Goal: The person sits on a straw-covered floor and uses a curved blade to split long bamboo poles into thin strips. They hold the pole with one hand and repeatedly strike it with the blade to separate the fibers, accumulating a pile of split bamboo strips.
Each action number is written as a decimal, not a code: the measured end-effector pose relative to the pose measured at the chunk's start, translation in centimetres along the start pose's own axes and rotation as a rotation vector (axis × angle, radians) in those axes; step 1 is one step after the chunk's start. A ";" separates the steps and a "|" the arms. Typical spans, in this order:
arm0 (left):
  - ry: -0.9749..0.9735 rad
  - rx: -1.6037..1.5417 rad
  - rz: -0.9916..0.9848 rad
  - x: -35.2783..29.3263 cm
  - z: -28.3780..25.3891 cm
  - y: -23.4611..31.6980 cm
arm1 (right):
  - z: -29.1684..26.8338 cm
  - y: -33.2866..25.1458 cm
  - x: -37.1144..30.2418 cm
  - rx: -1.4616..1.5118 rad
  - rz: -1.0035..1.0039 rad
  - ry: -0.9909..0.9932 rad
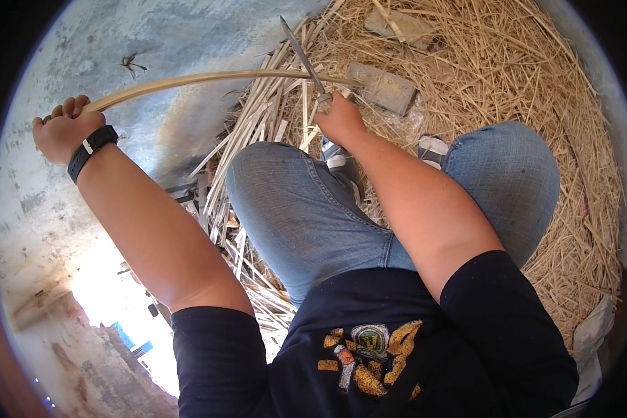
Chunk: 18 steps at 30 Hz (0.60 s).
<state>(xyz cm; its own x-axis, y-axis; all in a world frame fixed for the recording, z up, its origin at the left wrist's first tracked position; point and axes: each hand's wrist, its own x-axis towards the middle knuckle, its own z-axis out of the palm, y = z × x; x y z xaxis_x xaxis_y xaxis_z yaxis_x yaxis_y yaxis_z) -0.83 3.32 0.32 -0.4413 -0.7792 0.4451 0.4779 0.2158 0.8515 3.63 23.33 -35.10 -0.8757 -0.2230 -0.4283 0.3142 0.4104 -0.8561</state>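
The head view is filled at its lower edge by a dark T-shirt (432,362) with a multicoloured print, beyond which blue jeans (292,209) are seen with both knees bent. Striped shoes (341,164) are partly hidden between the knees. The right hand (343,118) is closed around a knife (299,50), its handle mostly covered by the fingers and its narrow, pointed blade slanted up toward the left. By the left hand (70,132), a black-strapped wristwatch (92,150) worn below it, one end of a long, pale wooden strip (188,80) is gripped in curled fingers. The strip is held out across to the right, where it is crossed by the blade in view; whether the two are touching cannot be told. Beneath, loose split strips (258,118) are heaped beside the left knee. Farther off, two bricks (381,87) are surrounded by straw-like shavings (494,70) spread over the floor, and the left side is bounded by a weathered blue-grey wall (188,35).
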 end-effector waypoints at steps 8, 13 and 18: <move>-0.033 -0.053 0.028 0.0 -0.2 -0.1 | 0.2 0.4 0.2 -0.002 -0.015 0.007; -0.067 -0.064 0.027 0.1 -0.6 -0.1 | 0.2 0.5 0.1 0.009 -0.020 0.008; -0.081 -0.069 0.037 0.2 -0.7 -0.3 | 0.4 0.8 0.4 0.020 -0.010 -0.002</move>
<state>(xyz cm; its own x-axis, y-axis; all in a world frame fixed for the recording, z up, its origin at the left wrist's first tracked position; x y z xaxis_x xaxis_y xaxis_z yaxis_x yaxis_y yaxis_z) -0.56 2.69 0.01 -0.4810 -0.7204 0.4997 0.5450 0.2008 0.8140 3.72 23.18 -36.04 -0.8779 -0.2290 -0.4205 0.3127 0.3908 -0.8657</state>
